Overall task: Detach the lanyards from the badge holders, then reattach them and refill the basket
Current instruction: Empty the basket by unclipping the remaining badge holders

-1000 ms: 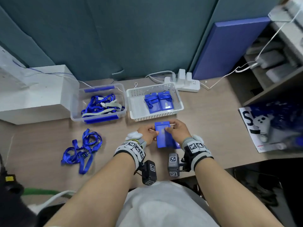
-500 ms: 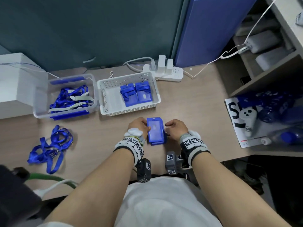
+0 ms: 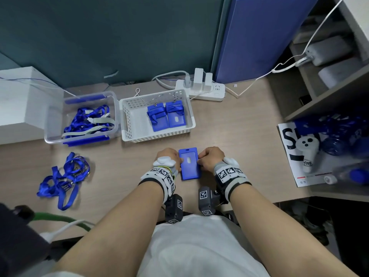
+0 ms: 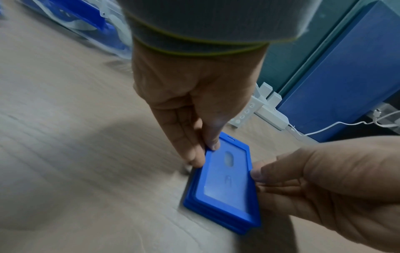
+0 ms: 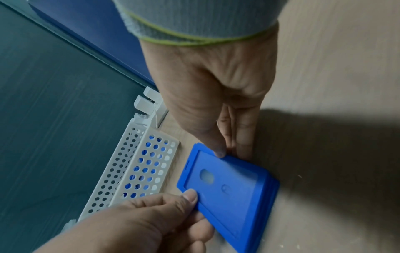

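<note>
A stack of blue badge holders (image 3: 189,164) lies flat on the wooden table just in front of me, with no lanyard on the top one. My left hand (image 3: 180,159) pinches its left edge, thumb on the frame (image 4: 213,145) and fingers down the side. On the opposite edge my right hand (image 3: 199,160) pinches the stack (image 5: 231,188), thumb on the frame (image 5: 219,153). The white perforated basket (image 3: 124,116) behind holds two blue holders (image 3: 167,116) wrapped in their lanyards. Loose blue lanyards (image 3: 63,176) lie in a pile at the left.
A clear plastic box (image 3: 54,120) with more lanyards stands left of the basket, beside a white box (image 3: 20,100). A power strip (image 3: 201,88) with plugs and cables sits at the back. A magazine with a white controller (image 3: 305,154) and a shelf unit fill the right.
The top holder, held tilted a second ago, now lies flat on the stack nearer to me. Both hands stay at its edges. The head view has swung right and down.
</note>
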